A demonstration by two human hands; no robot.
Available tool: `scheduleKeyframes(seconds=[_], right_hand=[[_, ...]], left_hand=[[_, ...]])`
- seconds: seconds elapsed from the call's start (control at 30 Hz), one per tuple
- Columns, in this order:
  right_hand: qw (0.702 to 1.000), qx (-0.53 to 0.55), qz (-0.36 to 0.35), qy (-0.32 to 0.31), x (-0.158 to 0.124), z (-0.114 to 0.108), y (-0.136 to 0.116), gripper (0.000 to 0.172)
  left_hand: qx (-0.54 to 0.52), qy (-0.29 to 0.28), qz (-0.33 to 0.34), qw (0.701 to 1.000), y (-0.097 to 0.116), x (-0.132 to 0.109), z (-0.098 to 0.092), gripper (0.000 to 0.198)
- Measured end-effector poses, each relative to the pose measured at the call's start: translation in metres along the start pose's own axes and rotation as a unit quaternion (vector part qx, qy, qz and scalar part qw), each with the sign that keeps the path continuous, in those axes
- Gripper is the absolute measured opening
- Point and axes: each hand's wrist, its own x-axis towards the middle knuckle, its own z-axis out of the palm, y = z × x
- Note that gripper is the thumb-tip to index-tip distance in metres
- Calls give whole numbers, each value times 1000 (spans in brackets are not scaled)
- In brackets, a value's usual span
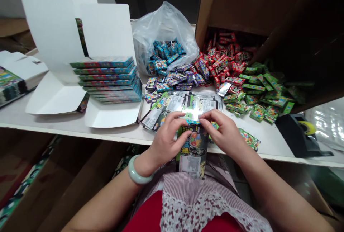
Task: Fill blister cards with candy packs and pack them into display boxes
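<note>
A printed plastic pouch, dark with colourful pictures and a pale label panel, hangs upright at the table's front edge between my hands. My left hand is closed on its upper left edge, thumb in front. With thumb and forefinger, my right hand pinches the upper right corner. A narrow blue strip shows at the pouch's top between the fingertips; whether it is a small box in the mouth cannot be told. Behind the hands, a pile of similar flat pouches lies on the white table.
Small purple boxes, red boxes and green boxes lie heaped, red ones spilling from a carton. A clear bag holds blue boxes. Left stands an open white display box with stacked packs; right, a tape dispenser.
</note>
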Motion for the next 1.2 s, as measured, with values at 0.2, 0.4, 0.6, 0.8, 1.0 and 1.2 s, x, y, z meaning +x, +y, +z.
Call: scheduleKeyframes(seconds=[0.2, 0.4, 0.6, 0.8, 1.0, 1.2], right_hand=[[997, 75, 28, -11, 2, 6, -1, 9], [912, 326, 177, -175, 21, -3, 8, 27], [908, 273, 199, -248, 37, -18, 13, 19], [931, 209, 166, -248, 34, -32, 8, 6], [937, 211, 194, -198, 35, -33, 10, 8], [975, 59, 132, -170, 26, -30, -3, 10]], left_hand=[[-54, -36, -91, 994, 11, 6, -1, 21], [-81, -50, -82, 992, 13, 8, 5, 17], [-89, -30, -95, 991, 11, 10, 12, 14], [-68, -36, -104, 992, 8, 13, 12, 14], [-72, -51, -100, 991, 8, 13, 11, 13], [-85, -48, -96, 991, 6, 9, 14, 13]])
